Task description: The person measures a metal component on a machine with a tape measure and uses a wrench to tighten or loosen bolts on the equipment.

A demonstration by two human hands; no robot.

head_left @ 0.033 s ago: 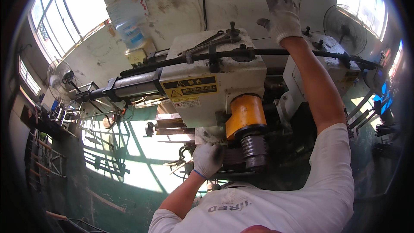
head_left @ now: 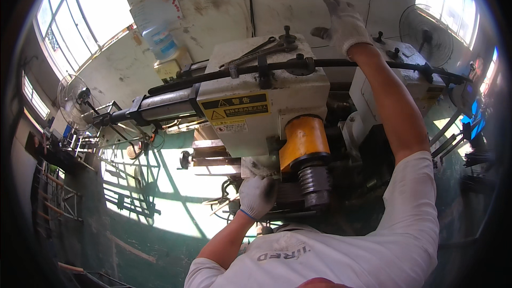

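My right hand (head_left: 344, 24), in a pale knitted glove, is raised over the far side of the machine with its fingers stretched out and the thumb apart. It holds nothing. Beneath that wrist runs a long black bar (head_left: 338, 63) across the machine head (head_left: 298, 96). My left hand (head_left: 258, 196), gloved too with a dark patch, is curled at the metal block (head_left: 260, 166) under the head; whatever its fingers grip is hidden. Just right of it stands an orange cylindrical housing (head_left: 306, 137) with a ribbed grey part (head_left: 314, 182) below. An adjustable wrench (head_left: 261, 53) lies on the head.
A second machine block (head_left: 397, 82) stands to the right. Fans (head_left: 426, 34) flank the scene on both sides. A water bottle (head_left: 161, 41) is by the wall. Metal frames (head_left: 130, 181) lie on the green floor at the left, and a thick cylinder (head_left: 168, 103) juts left.
My right hand has dropped very slightly and shifted a touch left, its fingers still outstretched. My left hand stays in the same place.
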